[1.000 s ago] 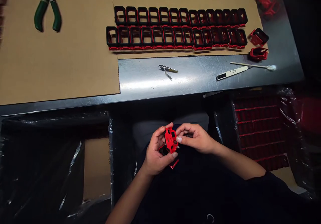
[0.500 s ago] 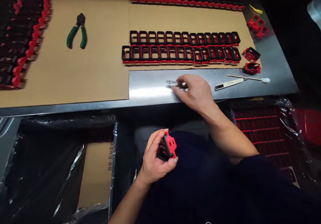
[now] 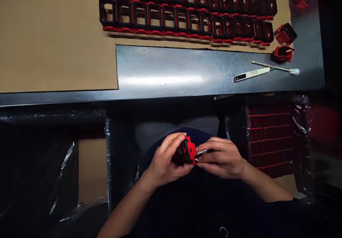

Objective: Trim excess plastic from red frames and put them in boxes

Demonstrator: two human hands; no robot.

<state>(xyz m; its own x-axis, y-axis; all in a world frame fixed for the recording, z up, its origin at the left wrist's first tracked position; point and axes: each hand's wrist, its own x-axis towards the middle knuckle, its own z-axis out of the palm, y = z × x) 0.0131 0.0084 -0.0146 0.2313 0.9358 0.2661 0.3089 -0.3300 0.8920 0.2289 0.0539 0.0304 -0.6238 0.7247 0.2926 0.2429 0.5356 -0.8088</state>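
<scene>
In front of my body, my left hand is closed around a red-and-black plastic frame, with its red face turned to the right. My right hand pinches a small silver metal tool that has two slim arms, like tweezers. The tool's end meets the red edge of the frame; whether it grips the plastic I cannot see. My left palm and fingers hide part of the frame's black side.
Two rows of matching frames stand on cardboard over a metal bench. A white-handled knife, a cotton swab and two loose frames lie at right. Plastic-lined boxes flank me, the right one holding frames.
My right hand has come down from the bench to the frame in my left hand, bringing the metal tool. The view has tilted down, so the bench appears higher.
</scene>
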